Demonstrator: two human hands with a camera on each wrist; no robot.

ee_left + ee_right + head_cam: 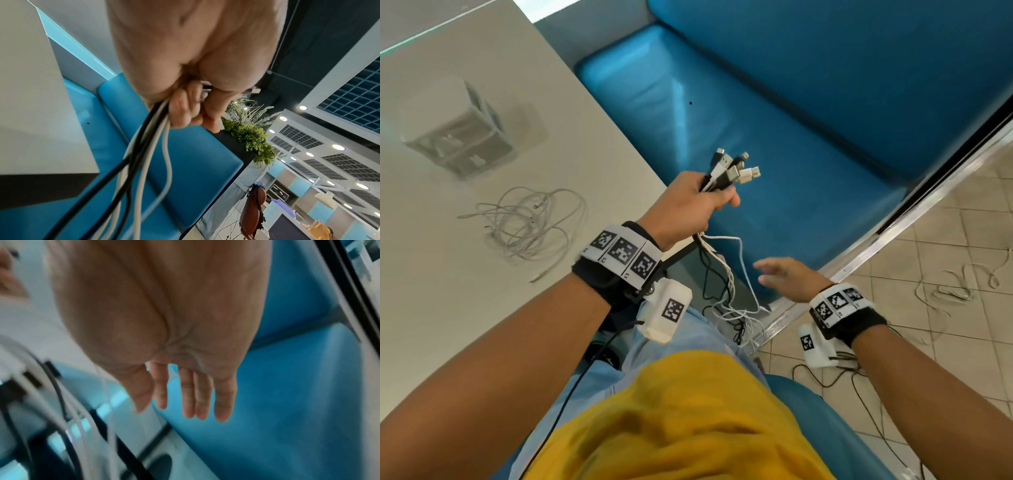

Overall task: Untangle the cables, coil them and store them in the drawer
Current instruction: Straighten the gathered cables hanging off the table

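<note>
Head view alone shows left hand (688, 202) gripping black and white cable plugs (732, 169); right-wrist view shows right hand (164, 321) fingers (224, 402) straight, apart.

Two hands are showing: the left hand (690, 202) and the right hand (789, 274). Two wristbands are showing, one on each wrist. One bundle (726, 171) of black and white cables is showing; about five or six plug ends are sticking out at its top, though overlap is making the exact count unclear. One loose heap of white cable (527, 226) is lying on one table (441, 308). One small drawer unit (462, 133) is standing there, with two drawer fronts showing. One blue bench (791, 120) is showing.
</note>
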